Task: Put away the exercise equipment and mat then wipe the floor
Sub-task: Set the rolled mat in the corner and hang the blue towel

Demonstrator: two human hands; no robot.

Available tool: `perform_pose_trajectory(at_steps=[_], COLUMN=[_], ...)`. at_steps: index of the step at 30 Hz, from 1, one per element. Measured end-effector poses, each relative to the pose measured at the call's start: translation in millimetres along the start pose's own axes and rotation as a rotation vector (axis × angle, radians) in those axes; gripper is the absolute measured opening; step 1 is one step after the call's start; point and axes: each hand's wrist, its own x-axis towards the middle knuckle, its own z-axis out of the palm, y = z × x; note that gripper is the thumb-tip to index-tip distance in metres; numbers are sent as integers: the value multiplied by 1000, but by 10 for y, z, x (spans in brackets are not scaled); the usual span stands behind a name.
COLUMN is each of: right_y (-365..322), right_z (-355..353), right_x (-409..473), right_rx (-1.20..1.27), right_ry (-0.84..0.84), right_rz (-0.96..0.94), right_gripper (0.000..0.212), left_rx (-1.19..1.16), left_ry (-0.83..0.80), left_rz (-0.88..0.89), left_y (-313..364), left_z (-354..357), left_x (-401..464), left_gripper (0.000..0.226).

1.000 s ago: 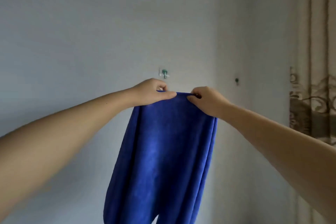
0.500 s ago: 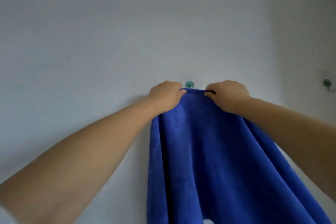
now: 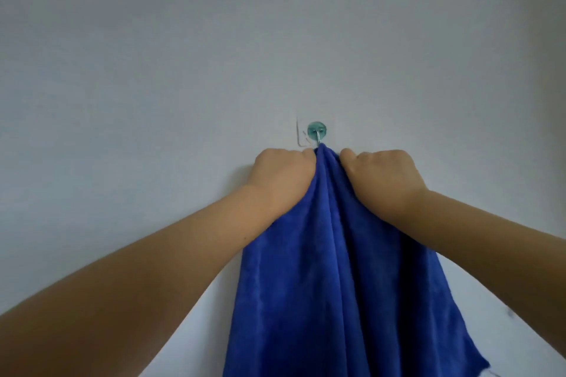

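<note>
the blue cloth (image 3: pixel 337 269) hangs long and straight down the wall (image 3: pixel 153 70), and its bunched top sits right at the little green hook (image 3: pixel 317 129), which is just above both hands. the left hand (image 3: pixel 283 176) and the right hand (image 3: pixel 382 177) each grip the cloth's top, one on each side, fingers curled into it and close together. both hands look just as near the hook, so i think the top only needs a small lift up to go on or off it.
</note>
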Motion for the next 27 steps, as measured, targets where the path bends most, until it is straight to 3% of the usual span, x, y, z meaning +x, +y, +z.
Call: perform_pose_trajectory(at_steps=[5,10,14,16,18,21,27], right_y=[-413,-538,-780,-976,-1201,-1575,-2268], right_z=[-127,-224,-56,59,132,115,-137], right_x=[-129,-548,-1379,-1829,-2249,-2839,-4191], right_rx=[170,308,327,365,409,509,715], right_ry=[-155,-261,-114,44,91,-18,-420], right_rz=[139,232,282,260,243,206,-12], right_gripper=[16,31,47,46,40,39,48], left_rx=[-225,-483,-682,-727,-726,-688,-670], left_ry=[-109,-148,-38,-73,-161,-301,-569], left_rz=[-170,-178,-171,-191,-210,-241,-434], left_y=[234,197,270,350,454,660,1255], left_z=[-133,-89,69,150,220,260,46], left_x=[-104,-606,-1378,-1819,-2257,-2946,-4702], left_gripper=[31,24,27,25,23,26,36])
